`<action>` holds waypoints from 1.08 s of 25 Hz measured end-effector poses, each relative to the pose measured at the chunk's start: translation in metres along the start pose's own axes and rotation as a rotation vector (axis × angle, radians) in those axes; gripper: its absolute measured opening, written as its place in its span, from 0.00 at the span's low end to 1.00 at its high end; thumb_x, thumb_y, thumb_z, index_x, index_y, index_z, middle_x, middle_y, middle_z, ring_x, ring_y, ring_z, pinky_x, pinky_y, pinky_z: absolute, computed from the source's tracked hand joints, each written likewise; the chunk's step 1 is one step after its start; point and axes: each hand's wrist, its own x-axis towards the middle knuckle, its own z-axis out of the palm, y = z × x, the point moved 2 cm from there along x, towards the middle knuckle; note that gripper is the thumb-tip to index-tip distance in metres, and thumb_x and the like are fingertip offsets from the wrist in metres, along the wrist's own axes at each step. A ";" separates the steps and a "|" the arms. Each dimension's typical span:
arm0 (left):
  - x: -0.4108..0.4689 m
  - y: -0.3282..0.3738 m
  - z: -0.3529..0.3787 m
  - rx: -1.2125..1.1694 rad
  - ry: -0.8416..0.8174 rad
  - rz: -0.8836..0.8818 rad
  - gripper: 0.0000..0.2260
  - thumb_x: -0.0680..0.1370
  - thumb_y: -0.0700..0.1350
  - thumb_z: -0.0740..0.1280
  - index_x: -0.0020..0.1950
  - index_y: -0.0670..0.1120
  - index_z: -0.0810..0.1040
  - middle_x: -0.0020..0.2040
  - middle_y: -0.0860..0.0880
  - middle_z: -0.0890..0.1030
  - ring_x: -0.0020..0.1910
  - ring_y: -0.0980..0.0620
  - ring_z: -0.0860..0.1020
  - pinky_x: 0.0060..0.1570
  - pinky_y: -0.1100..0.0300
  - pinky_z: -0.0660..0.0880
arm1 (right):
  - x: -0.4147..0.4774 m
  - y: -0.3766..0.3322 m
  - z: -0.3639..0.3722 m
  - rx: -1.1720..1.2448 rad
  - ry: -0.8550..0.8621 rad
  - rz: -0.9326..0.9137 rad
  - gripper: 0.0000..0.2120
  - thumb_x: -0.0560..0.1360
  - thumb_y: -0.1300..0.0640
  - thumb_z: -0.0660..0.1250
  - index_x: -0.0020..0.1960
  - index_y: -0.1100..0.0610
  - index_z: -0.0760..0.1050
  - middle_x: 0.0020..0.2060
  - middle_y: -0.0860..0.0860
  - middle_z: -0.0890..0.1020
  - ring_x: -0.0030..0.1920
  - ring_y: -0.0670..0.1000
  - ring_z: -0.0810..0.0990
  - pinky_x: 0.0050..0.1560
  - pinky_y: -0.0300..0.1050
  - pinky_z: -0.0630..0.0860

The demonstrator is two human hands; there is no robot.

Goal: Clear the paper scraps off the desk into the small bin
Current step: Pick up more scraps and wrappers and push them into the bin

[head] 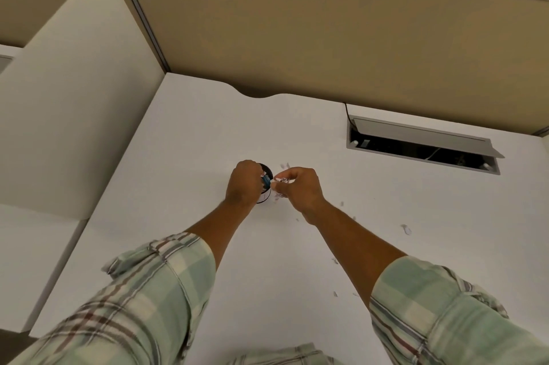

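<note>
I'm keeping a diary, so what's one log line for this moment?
left hand: gripping small black-rimmed bin | right hand: pinching white paper scraps beside it | more scraps on white desk

No readable text

Nothing legible anywhere; the small bin bears a blue patch (too blurred to make out lettering).

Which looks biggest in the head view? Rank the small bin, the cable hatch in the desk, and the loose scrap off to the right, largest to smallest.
1. Cable hatch, clearly the widest.
2. Small bin, though the left hand hides part of it.
3. Loose scrap, tiny by comparison.
The gaps are wide enough that distance from the camera does not change the order.
</note>
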 end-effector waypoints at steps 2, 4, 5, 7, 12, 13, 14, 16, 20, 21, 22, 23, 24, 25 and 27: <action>0.000 0.001 0.003 0.055 -0.048 0.034 0.05 0.75 0.43 0.72 0.40 0.45 0.80 0.40 0.44 0.82 0.38 0.46 0.80 0.39 0.61 0.68 | -0.001 -0.001 -0.001 0.009 0.006 0.004 0.05 0.70 0.65 0.78 0.44 0.63 0.84 0.41 0.59 0.86 0.35 0.52 0.85 0.44 0.51 0.86; 0.002 0.002 0.002 0.036 -0.052 0.049 0.04 0.74 0.40 0.71 0.41 0.41 0.82 0.39 0.42 0.84 0.40 0.44 0.83 0.37 0.58 0.71 | -0.001 -0.004 -0.001 0.002 0.011 0.006 0.05 0.70 0.66 0.78 0.45 0.63 0.84 0.40 0.57 0.86 0.33 0.50 0.85 0.43 0.51 0.86; 0.004 0.003 -0.002 0.010 -0.039 0.039 0.04 0.74 0.39 0.72 0.40 0.41 0.82 0.38 0.41 0.84 0.39 0.43 0.83 0.35 0.57 0.72 | 0.000 -0.004 -0.001 -0.008 0.012 0.003 0.05 0.70 0.66 0.78 0.44 0.63 0.84 0.38 0.54 0.85 0.33 0.49 0.85 0.44 0.51 0.86; 0.006 0.002 -0.013 -0.058 -0.005 0.015 0.06 0.74 0.40 0.73 0.37 0.41 0.82 0.34 0.44 0.82 0.31 0.47 0.80 0.28 0.62 0.69 | 0.002 -0.006 0.001 -0.027 0.006 -0.010 0.05 0.69 0.65 0.78 0.44 0.62 0.84 0.35 0.45 0.83 0.35 0.47 0.85 0.45 0.53 0.86; 0.008 -0.013 -0.047 -0.308 0.005 -0.026 0.03 0.76 0.37 0.72 0.43 0.42 0.85 0.41 0.45 0.83 0.40 0.47 0.81 0.44 0.60 0.79 | 0.004 -0.021 0.015 -0.178 0.022 -0.066 0.05 0.70 0.62 0.77 0.46 0.59 0.84 0.45 0.49 0.84 0.46 0.52 0.84 0.51 0.49 0.84; 0.008 -0.018 -0.052 -0.357 0.019 -0.061 0.06 0.77 0.36 0.71 0.50 0.41 0.86 0.47 0.45 0.85 0.47 0.49 0.82 0.49 0.60 0.78 | 0.004 -0.025 0.019 -0.225 0.029 -0.097 0.05 0.70 0.62 0.77 0.46 0.59 0.84 0.49 0.52 0.84 0.50 0.53 0.84 0.53 0.49 0.83; 0.008 -0.024 -0.055 -0.403 0.034 -0.093 0.08 0.78 0.35 0.69 0.54 0.41 0.86 0.52 0.45 0.86 0.52 0.49 0.83 0.54 0.60 0.77 | 0.004 -0.029 0.022 -0.272 0.038 -0.132 0.06 0.70 0.62 0.77 0.47 0.59 0.84 0.54 0.54 0.84 0.54 0.54 0.84 0.53 0.46 0.81; 0.006 -0.034 -0.058 -0.492 0.052 -0.149 0.10 0.77 0.35 0.70 0.56 0.42 0.86 0.56 0.45 0.87 0.56 0.48 0.84 0.59 0.55 0.80 | 0.006 -0.034 0.031 -0.339 0.045 -0.202 0.06 0.71 0.64 0.76 0.48 0.61 0.84 0.59 0.57 0.82 0.61 0.54 0.81 0.48 0.34 0.76; -0.003 -0.045 -0.057 -0.553 0.100 -0.179 0.08 0.74 0.34 0.72 0.50 0.44 0.87 0.47 0.46 0.87 0.48 0.49 0.85 0.52 0.55 0.83 | 0.015 -0.031 0.050 -0.460 0.003 -0.243 0.05 0.71 0.63 0.74 0.47 0.60 0.83 0.52 0.54 0.81 0.51 0.50 0.81 0.39 0.27 0.69; -0.004 -0.046 -0.055 -0.542 0.115 -0.169 0.08 0.74 0.34 0.73 0.48 0.44 0.87 0.45 0.47 0.87 0.45 0.50 0.85 0.50 0.57 0.83 | 0.018 -0.029 0.055 -0.507 -0.026 -0.248 0.04 0.72 0.62 0.73 0.45 0.61 0.83 0.47 0.54 0.81 0.46 0.50 0.80 0.35 0.27 0.68; -0.006 -0.046 -0.053 -0.524 0.128 -0.156 0.07 0.73 0.33 0.73 0.47 0.44 0.87 0.44 0.47 0.87 0.43 0.50 0.85 0.47 0.58 0.83 | 0.020 -0.025 0.059 -0.565 -0.059 -0.246 0.04 0.72 0.61 0.72 0.44 0.62 0.82 0.43 0.55 0.81 0.42 0.50 0.79 0.32 0.29 0.67; -0.007 -0.046 -0.050 -0.504 0.140 -0.146 0.07 0.73 0.33 0.74 0.45 0.44 0.86 0.42 0.47 0.87 0.42 0.50 0.85 0.46 0.57 0.83 | 0.022 -0.023 0.063 -0.625 -0.089 -0.240 0.05 0.73 0.60 0.71 0.44 0.62 0.82 0.41 0.55 0.82 0.40 0.50 0.78 0.31 0.31 0.66; -0.008 -0.047 -0.047 -0.485 0.148 -0.144 0.08 0.72 0.32 0.74 0.44 0.44 0.86 0.41 0.48 0.86 0.40 0.50 0.85 0.44 0.55 0.84 | 0.023 -0.022 0.067 -0.685 -0.116 -0.230 0.06 0.73 0.59 0.71 0.45 0.61 0.83 0.41 0.55 0.82 0.39 0.51 0.78 0.33 0.34 0.67; -0.007 -0.049 -0.043 -0.473 0.150 -0.151 0.08 0.71 0.32 0.74 0.42 0.45 0.85 0.39 0.48 0.86 0.39 0.50 0.85 0.43 0.53 0.85 | 0.026 -0.022 0.071 -0.751 -0.141 -0.222 0.07 0.74 0.58 0.70 0.46 0.61 0.83 0.41 0.55 0.83 0.39 0.52 0.79 0.36 0.37 0.68; -0.007 -0.050 -0.036 -0.467 0.147 -0.175 0.09 0.72 0.31 0.73 0.42 0.45 0.85 0.40 0.47 0.86 0.38 0.48 0.85 0.43 0.50 0.85 | 0.032 -0.025 0.079 -0.867 -0.202 -0.181 0.08 0.76 0.55 0.69 0.50 0.59 0.83 0.44 0.54 0.83 0.43 0.55 0.81 0.41 0.42 0.72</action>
